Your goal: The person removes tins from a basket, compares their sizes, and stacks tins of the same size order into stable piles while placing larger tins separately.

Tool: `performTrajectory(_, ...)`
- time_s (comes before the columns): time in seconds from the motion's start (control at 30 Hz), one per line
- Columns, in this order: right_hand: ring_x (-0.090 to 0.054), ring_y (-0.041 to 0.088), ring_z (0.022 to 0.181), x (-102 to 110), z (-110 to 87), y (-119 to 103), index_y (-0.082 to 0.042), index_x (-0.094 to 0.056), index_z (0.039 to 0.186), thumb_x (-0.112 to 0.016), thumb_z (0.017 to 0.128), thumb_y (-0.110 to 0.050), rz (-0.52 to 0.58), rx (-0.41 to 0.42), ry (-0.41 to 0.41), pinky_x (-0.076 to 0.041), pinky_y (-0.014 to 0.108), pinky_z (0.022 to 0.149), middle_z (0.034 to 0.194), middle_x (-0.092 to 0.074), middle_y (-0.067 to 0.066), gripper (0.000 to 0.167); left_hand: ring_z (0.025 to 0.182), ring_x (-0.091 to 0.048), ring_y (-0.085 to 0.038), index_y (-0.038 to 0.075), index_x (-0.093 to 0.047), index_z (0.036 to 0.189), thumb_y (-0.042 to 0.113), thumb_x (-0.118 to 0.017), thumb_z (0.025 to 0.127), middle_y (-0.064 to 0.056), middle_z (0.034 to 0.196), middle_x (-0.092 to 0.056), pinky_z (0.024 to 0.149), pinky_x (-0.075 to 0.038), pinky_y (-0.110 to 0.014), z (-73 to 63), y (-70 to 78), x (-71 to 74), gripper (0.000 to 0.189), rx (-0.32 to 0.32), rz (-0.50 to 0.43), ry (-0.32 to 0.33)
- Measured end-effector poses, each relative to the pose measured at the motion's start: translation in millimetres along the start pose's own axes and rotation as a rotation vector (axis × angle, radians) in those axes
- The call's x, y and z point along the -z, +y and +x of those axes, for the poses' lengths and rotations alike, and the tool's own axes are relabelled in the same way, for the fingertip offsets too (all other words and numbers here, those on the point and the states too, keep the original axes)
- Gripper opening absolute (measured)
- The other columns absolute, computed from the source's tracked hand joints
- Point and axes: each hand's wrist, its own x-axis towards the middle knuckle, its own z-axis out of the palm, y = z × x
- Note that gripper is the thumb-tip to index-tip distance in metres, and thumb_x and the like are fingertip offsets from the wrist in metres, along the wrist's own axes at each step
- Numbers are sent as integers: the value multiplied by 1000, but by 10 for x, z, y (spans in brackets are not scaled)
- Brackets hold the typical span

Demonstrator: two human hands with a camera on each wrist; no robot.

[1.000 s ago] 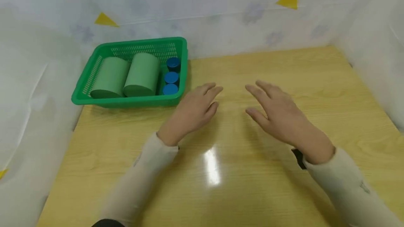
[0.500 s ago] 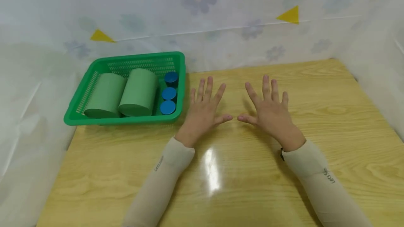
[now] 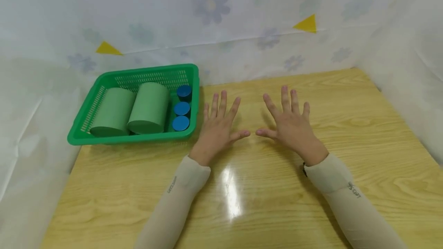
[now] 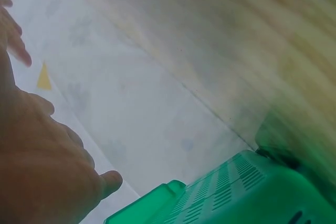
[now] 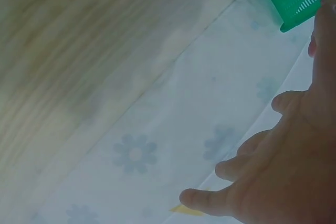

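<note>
In the head view, my left hand is spread palm down just right of a green basket, with nothing in its grasp. My right hand mirrors it on the right, fingers fanned out, also holding nothing. The two thumbs point at each other with a small gap between. Inside the basket lie two pale green cylinders, a left one and a right one. Along its right side stand three small round things with blue tops. The left wrist view shows the basket's slotted wall beside my left hand.
A wood-grain table carries the basket at its back left. Behind it hangs a pale flowered sheet with yellow triangles on it. White sheeting also borders the left and right sides.
Both hands have gone from relaxed, inward-turned fingers to flat, widely spread ones, and come closer together. The head view has tilted up slightly. The basket and its contents stay put.
</note>
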Motion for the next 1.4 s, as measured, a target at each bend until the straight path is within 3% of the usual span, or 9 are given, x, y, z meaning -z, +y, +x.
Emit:
performTrajectory(0.33,20,46,147,4,-15,-30,-27,4,164,-59,89,-71,-30,10,1,-9,84,102,161,26,24,108,145,33,-33,25,12,162,76,-40,93,-12,158,38,118,-5,-64,-33,0,-9,101,17,28,2)
performTrajectory(0.67,24,43,146,-23,-34,24,-25,0,165,-56,89,-73,8,3,0,-9,85,101,161,28,21,106,142,36,-29,28,10,162,80,-38,90,-12,160,32,118,0,-63,13,75,-15,101,27,16,-24)
performTrajectory(0.97,23,45,146,47,-20,59,-24,1,165,-55,89,-74,11,-11,-12,-7,85,101,162,23,25,107,146,30,-33,27,11,162,81,-36,90,-15,161,28,118,-5,-63,-4,46,8,101,18,69,-22)
performTrajectory(1.17,25,44,145,39,-5,76,-26,3,164,-55,89,-75,24,-4,-18,-6,86,100,161,26,24,108,150,17,-38,26,7,163,81,-38,90,-18,164,21,118,-5,-63,19,45,6,102,23,68,-9)
performTrajectory(1.4,23,44,146,21,-10,54,-25,2,164,-55,88,-75,24,15,2,-8,86,100,161,26,23,108,148,23,-35,27,9,163,82,-36,89,-16,164,21,118,-3,-63,-25,77,15,102,28,65,-20)
